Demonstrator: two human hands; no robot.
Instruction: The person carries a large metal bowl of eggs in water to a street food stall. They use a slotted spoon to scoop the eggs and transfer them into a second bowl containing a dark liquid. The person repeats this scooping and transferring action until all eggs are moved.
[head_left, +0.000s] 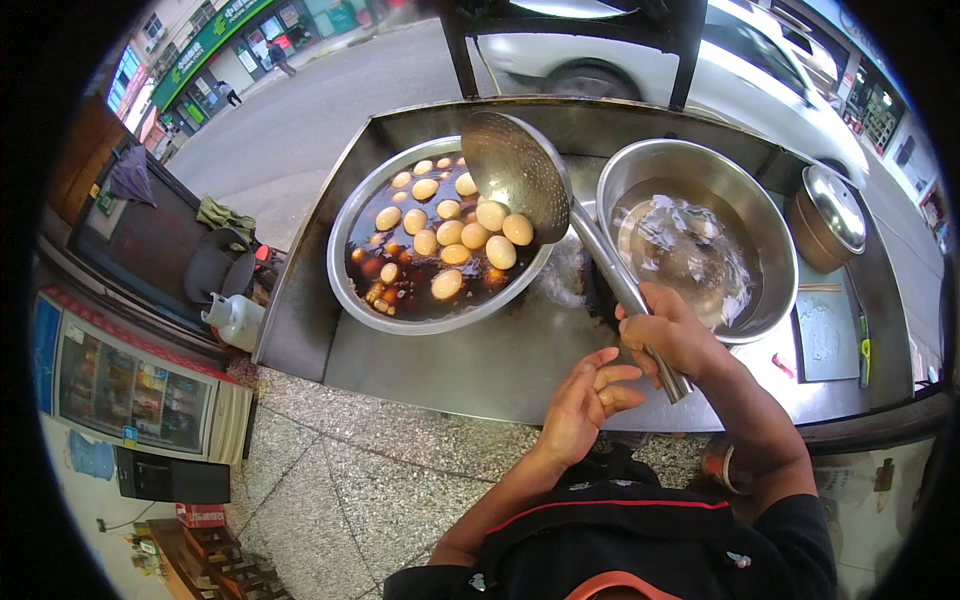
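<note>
My right hand (660, 330) grips the metal handle of a large perforated skimmer ladle (517, 165). The ladle's bowl is tipped over the right side of a wide metal basin (337, 277), with several peeled eggs (501, 252) at its lower lip. More pale eggs float in the basin's dark broth, along with small chunks near its left rim. My left hand (589, 401) is below the handle's end, fingers spread and holding nothing. A deep stainless steel pot (776, 300) of rippling, cloudy water stands to the right of the ladle.
A lidded pot (823, 225) sits at the counter's right end, above a pale board (825, 337) and a yellow-green handled tool (865, 361). A raised metal rim edges the steel counter (420, 375). Beyond it, a white car (750, 82) is on the street. A gas cylinder (238, 319) stands left.
</note>
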